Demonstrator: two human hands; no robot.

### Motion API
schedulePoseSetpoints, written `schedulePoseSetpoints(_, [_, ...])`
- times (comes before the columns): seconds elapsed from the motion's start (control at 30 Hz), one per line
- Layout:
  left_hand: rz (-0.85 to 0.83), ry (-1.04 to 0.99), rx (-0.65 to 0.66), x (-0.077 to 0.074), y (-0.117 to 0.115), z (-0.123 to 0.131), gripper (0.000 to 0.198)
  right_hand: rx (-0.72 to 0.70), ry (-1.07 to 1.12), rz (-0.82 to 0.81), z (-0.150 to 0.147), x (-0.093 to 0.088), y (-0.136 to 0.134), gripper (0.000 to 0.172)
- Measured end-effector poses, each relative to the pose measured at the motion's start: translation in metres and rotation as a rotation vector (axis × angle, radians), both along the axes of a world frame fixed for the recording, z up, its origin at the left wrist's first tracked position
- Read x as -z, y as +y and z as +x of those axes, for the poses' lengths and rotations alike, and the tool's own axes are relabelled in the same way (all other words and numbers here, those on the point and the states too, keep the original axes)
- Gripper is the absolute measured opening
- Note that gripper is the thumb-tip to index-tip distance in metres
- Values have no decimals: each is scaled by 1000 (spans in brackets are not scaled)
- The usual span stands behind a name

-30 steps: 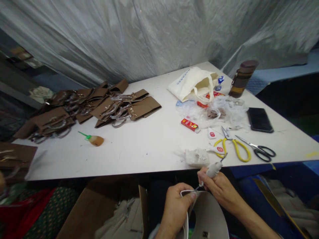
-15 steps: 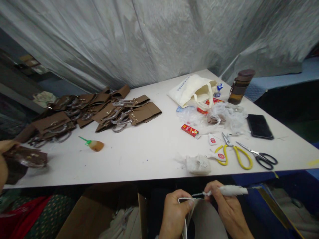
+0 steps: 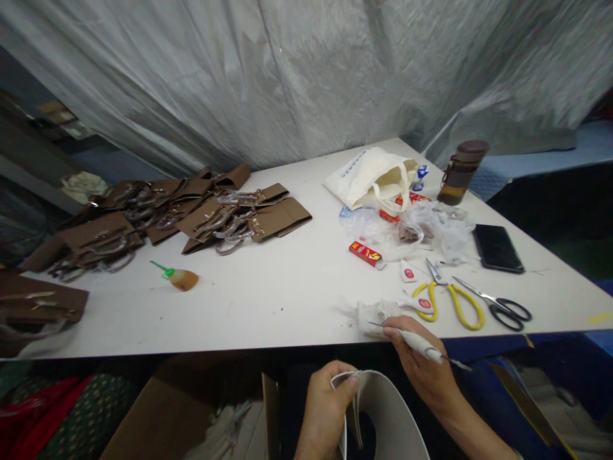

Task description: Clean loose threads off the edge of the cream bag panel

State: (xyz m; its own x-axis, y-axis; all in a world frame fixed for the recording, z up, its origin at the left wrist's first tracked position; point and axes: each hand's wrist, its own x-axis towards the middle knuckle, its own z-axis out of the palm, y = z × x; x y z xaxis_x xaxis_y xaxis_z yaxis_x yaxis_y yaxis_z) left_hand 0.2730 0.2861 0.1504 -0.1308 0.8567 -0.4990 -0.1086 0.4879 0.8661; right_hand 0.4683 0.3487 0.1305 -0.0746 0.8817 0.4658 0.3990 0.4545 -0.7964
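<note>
At the far left edge of the white table we see a flat brown bag with a clear handle, and behind it a long pile of similar brown bags that lie over each other. Just in front of this pile lies a small amber glue bottle with a green nozzle, on its side. Lower, below the front edge of the table, the left hand pinches the top edge of a curved grey-white sheet piece between thumb and fingers; the piece stands upright and bends to the right. Beside it, the right hand has its fingers closed around a thin tool wrapped in white tape, with the metal tip over a crumpled white rag at the table edge. Whether the tip touches the rag we cannot tell. Farther back are a small red box and a cream cloth tote bag. To the right lie yellow-handled scissors, black-handled scissors, a black phone and a brown bottle that stands upright.
</note>
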Motion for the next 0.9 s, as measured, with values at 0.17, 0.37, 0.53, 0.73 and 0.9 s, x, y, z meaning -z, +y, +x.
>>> schedulePoseSetpoints(0.17, [-10, -24, 31, 3, 0, -6, 38, -16, -199, 125, -2, -4, 5, 20])
schedulePoseSetpoints(0.37, [-65, -103, -2, 7, -1, -10, 40, 8, -276, 132, -8, -10, 10, 27])
schedulePoseSetpoints(0.53, [-84, -163, -42, 9, -2, -13, 45, -20, -342, 186, -7, -6, 6, 20])
schedulePoseSetpoints(0.73, [-77, -134, -48, 12, -2, -14, 43, -8, -45, 98, -7, -9, -9, 18])
schedulePoseSetpoints(0.9, [-87, -166, -14, 13, -2, -16, 44, -164, 358, -491, -11, -15, -19, 46])
